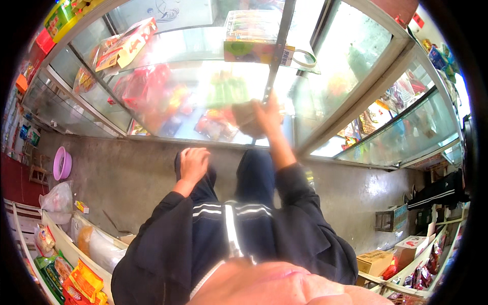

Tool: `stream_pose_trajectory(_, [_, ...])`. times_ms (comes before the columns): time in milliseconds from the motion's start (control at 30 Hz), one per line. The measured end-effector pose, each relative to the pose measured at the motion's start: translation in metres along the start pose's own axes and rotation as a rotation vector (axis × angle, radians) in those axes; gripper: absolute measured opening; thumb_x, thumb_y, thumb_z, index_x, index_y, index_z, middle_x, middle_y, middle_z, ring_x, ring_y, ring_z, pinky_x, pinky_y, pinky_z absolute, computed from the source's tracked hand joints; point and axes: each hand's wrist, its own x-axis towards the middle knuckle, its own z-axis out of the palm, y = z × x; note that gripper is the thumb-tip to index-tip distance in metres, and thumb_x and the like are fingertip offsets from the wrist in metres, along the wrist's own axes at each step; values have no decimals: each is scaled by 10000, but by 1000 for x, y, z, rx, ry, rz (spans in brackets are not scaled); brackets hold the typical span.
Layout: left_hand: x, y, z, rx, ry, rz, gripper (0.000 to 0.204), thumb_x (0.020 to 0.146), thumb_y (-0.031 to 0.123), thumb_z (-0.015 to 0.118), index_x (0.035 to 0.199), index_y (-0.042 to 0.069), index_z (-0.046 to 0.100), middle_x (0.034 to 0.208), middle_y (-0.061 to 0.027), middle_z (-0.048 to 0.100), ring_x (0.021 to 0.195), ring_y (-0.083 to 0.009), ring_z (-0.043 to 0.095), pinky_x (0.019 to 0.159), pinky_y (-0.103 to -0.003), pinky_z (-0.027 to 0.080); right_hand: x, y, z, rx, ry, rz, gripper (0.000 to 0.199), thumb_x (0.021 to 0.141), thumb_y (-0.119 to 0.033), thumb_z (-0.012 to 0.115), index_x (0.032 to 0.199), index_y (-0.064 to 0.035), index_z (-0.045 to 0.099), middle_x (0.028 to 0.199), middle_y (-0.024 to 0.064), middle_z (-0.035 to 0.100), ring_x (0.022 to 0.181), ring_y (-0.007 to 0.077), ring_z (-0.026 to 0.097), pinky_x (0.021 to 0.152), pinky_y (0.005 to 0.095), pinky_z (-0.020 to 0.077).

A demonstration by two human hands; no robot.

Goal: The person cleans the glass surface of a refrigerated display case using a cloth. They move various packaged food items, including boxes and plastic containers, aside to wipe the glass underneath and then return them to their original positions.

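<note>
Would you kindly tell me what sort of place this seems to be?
Probably a small shop, perhaps one selling snacks or groceries: there is a glass case with packaged goods on show, bright food bags at lower left, and a carton at lower right.

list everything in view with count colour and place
glass case: one, pale-framed, ahead
blurred cloth-like item: one, grey-brown, in right hand
opened carton: one, orange-red, case's upper left
display box: one, green-sided, case's upper centre
ring: one, whitish, right of display box
basin: one, pink-purple, far left
plastic bag: one, clear, below basin
packets: several, orange and green, lower left
brown box: one, lower right
left hand: one, bare, near knee
right hand: one, bare, at case
</note>
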Motion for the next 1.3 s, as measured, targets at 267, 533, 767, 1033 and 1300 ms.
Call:
stream_pose_trajectory(267, [1,-23,-22,-72,88,-86,116,743,95,647,848,137,669,928,19,675,933,-168,602,943,-362,377,-2,-11,11,-93,16,-19,846,824,-321,658,1420,88,218,1360,308,374,1251,439,404,1018,436,378])
stream_pose_trajectory(533, [-13,-32,-39,-74,137,-72,93,775,71,662,851,124,655,835,-2,661,823,-189,617,934,-380,392,-5,-5,2,-60,150,-93,591,819,-228,679,1303,21,449,1229,211,512,1124,367,508,939,410,426])
stream_pose_trajectory(767, [-23,-52,-42,-66,163,-129,109,760,88,658,853,145,658,841,15,667,840,-171,614,925,-363,388,6,-17,-11,97,172,53,375,800,-195,686,1090,40,639,1008,184,634,967,303,606,876,356,449])
stream_pose_trajectory(1033, [-3,-44,-32,-135,211,-87,121,739,75,660,840,142,657,831,8,662,831,-182,613,898,-351,402,15,-27,-16,141,20,103,442,795,-198,703,1164,30,618,1004,161,635,987,263,604,881,329,444])
stream_pose_trajectory(1300, [-4,-37,-24,-205,202,-100,74,748,102,658,806,147,662,830,8,672,846,-211,615,859,-359,438,4,-16,-32,405,-69,213,348,869,-112,620,1156,84,606,1106,123,593,1019,202,551,920,322,426])
